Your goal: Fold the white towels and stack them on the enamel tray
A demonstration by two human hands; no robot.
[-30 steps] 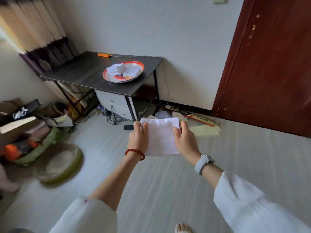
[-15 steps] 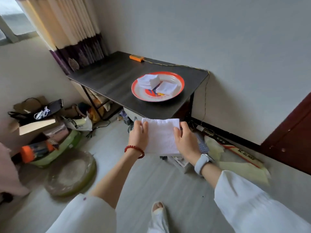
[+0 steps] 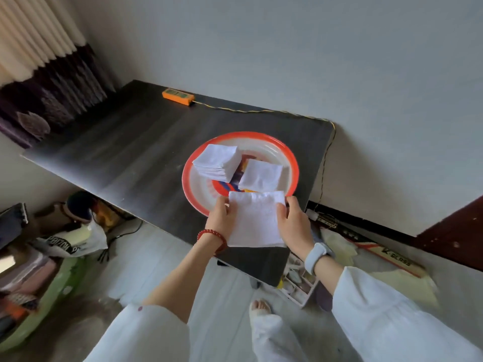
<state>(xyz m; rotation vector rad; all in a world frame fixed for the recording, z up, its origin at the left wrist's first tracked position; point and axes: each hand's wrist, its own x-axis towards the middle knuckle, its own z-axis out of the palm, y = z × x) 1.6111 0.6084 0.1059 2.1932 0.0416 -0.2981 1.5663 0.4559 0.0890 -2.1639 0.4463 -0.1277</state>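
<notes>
— Towel (image 3: 257, 220) is over the table now. A sec ago she was carrying it across the floor, w/ the tray well ahead.

— Grip changed?

— No. Left hand (image 3: 221, 220) pinches the left edge, right hand (image 3: 294, 223) pinches the right, thumbs on top. It's flat between them, far edge just over the tray (image 3: 188, 178) rim.

— What's on the tray?

— Tall stack (image 3: 217, 162) on the left, lone folded one (image 3: 261, 175) just right of it, apart.

— So?

— Walk's done, I'd say. Setting it down comes next, prob. on one of those piles. Can't tell which.
</notes>
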